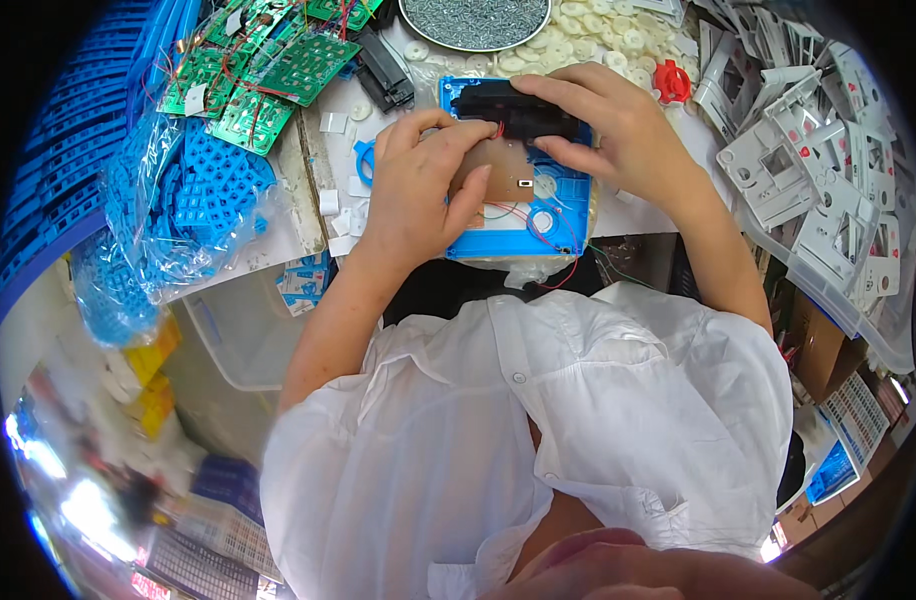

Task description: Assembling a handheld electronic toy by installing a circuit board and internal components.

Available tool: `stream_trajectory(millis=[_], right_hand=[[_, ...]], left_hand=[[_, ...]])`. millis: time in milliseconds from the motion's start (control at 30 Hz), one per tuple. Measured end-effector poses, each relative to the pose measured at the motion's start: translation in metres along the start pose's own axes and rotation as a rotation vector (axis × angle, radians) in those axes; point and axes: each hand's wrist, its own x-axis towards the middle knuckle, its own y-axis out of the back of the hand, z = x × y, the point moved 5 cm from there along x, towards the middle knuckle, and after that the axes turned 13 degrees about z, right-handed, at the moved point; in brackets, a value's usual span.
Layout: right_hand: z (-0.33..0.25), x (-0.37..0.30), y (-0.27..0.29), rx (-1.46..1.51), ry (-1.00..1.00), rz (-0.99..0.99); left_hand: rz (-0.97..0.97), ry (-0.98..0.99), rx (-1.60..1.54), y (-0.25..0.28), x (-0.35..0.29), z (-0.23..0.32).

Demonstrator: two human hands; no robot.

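The left hand lies bent over the near left part of a flat blue plastic case, fingers curled down and pinching a thin brown circuit board that sits inside it; the right hand comes in from the right and grips a black plastic block at the far end of the case, fingers wrapped over its top edge. Both hands are closed on their parts, not loose.

The blue case sits right under the two hands, straight ahead of the person's chest, on the near edge of the white table; it looks about as long as it is wide, and the black block lies across its far end from left to right. The left hand covers more of the case; the right hand is on the far part.

The case looks hard and smooth; thin red wires loop over its near right corner, soft and bendy.

Left of the case lie green circuit boards with red wires, flat and stiff, and a clear crinkly bag of blue rubber key mats. Beyond the case lie a round metal dish of small grey screws and a heap of white plastic rings. Right of it is a pile of pale grey plastic covers.
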Motion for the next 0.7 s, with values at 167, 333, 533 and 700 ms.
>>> stream_trajectory(millis=[167, 333, 533, 700], right_hand=[[0.002, 0.011, 0.0, -0.108, -0.035, -0.164], [-0.013, 0.01, -0.002, -0.297, 0.105, -0.09], [-0.018, 0.009, -0.006, -0.325, 0.133, -0.024], [-0.009, 0.003, -0.01, -0.281, 0.177, 0.082]], left_hand=[[0.048, -0.062, 0.05, 0.0, -0.001, 0.003], [0.054, -0.085, 0.064, -0.001, 0.0, 0.004], [0.063, -0.103, 0.076, -0.004, -0.002, 0.002], [0.061, -0.101, 0.097, -0.004, -0.003, 0.002]])
